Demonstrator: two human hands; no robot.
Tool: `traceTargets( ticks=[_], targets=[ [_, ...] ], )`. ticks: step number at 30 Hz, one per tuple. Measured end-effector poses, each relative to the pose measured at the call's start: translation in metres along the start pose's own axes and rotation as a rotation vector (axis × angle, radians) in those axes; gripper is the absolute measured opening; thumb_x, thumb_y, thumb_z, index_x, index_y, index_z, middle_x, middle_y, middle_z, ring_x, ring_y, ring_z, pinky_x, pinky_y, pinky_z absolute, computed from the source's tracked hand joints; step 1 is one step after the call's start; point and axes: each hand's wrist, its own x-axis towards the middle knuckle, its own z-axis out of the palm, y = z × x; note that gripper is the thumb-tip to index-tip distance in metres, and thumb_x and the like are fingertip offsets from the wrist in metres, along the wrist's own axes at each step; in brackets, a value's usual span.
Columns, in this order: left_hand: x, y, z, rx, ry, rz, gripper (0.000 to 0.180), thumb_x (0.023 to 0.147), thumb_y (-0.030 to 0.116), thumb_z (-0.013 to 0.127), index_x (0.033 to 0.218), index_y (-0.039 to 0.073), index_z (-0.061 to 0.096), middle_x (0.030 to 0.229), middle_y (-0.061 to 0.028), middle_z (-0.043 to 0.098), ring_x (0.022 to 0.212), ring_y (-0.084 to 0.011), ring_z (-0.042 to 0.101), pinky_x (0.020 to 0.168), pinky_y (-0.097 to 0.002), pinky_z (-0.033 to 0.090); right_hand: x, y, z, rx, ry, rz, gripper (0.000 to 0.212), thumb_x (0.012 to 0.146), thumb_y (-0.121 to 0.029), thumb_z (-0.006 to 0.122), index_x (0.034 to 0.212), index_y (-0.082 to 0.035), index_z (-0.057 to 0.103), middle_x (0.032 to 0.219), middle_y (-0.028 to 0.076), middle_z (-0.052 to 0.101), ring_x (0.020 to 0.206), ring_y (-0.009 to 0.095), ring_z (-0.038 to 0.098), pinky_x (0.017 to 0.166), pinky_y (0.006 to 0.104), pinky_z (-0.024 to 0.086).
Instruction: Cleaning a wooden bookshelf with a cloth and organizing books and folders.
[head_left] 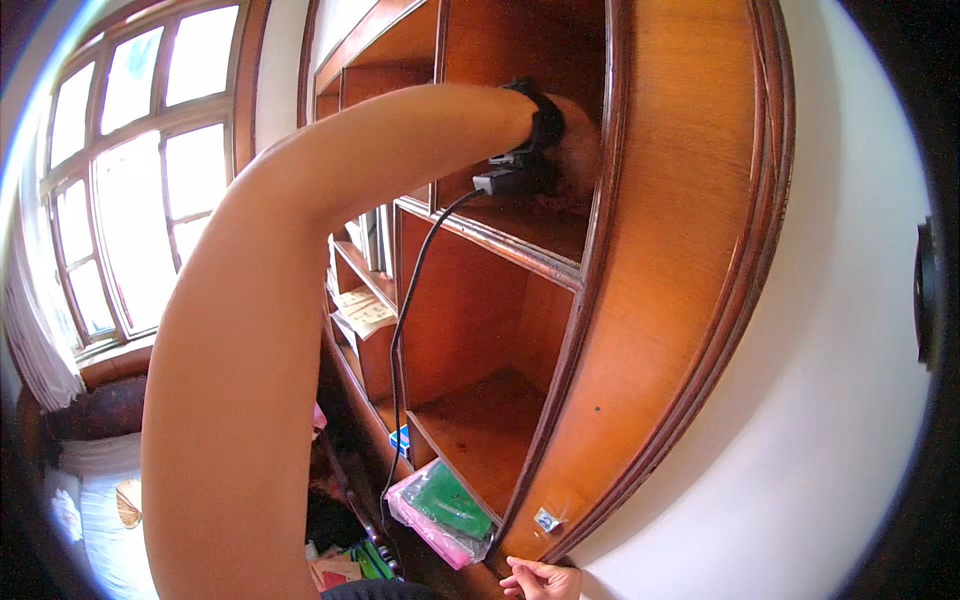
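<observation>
My left arm reaches up across the view into the upper compartment of a brown wooden shelf unit [680, 200]. In its shadow my left hand [575, 155] is dim and blurred, so its fingers cannot be made out. Around that wrist sits a black strap [545, 118] with a small black device [505, 181], from which a black cable [405, 320] hangs down. Low in the view, my right hand [545, 580] is beside the unit's bottom front edge. Its fingers are loosely bent and slightly apart, with nothing visible in them.
Below the lower compartment lies a clear plastic package [450, 510] with green and pink contents. Papers [365, 311] rest on a shelf further left, and a small blue box [400, 440] is below them. A bed [110, 510] stands under a window [140, 180]. At right is a white wall [820, 330].
</observation>
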Motion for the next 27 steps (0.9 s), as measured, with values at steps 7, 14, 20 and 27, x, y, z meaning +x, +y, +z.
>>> traceTargets(
  ticks=[7,14,20,27],
  targets=[
    [-0.055,0.019,0.003,-0.399,-0.015,0.439,0.066,0.073,-0.005,0.072,0.136,0.001,0.053,0.143,-0.0171,0.053,0.131,-0.0287,0.047,0.108,-0.0413,0.039,0.004,-0.002,0.001,-0.042,0.064,0.017,0.024,0.092,-0.015,0.067,0.104,0.004,0.074,0.073,0.011,0.072,0.059,0.013,0.064,0.057,0.0249,0.051],
    [-0.077,0.033,-0.007,0.072,0.225,0.269,0.052,0.071,-0.003,0.072,0.121,0.005,0.065,0.118,-0.0152,0.069,0.101,-0.032,0.067,0.082,-0.0434,0.055,-0.001,-0.008,0.011,-0.109,0.136,-0.027,0.025,0.093,-0.019,0.067,0.104,0.003,0.074,0.073,0.01,0.072,0.059,0.012,0.064,0.057,0.0241,0.05],
    [-0.027,-0.034,-0.041,0.521,0.495,0.031,0.025,0.092,0.015,0.058,0.114,0.012,0.071,0.107,-0.0126,0.072,0.095,-0.0327,0.071,0.071,-0.0475,0.06,-0.005,-0.006,0.013,-0.092,0.121,-0.015,0.026,0.092,-0.021,0.068,0.104,0.002,0.074,0.074,0.01,0.073,0.059,0.012,0.065,0.058,0.024,0.049],
    [0.027,-0.062,-0.028,0.767,0.786,-0.135,0.036,0.091,0.025,0.063,0.126,0.028,0.065,0.134,0.0027,0.057,0.132,-0.0284,0.044,0.103,-0.0475,0.047,0.0,0.0,0.01,-0.105,0.101,-0.02,0.028,0.093,-0.023,0.068,0.103,0.002,0.075,0.073,0.01,0.073,0.058,0.012,0.064,0.057,0.0241,0.049]
  ],
)
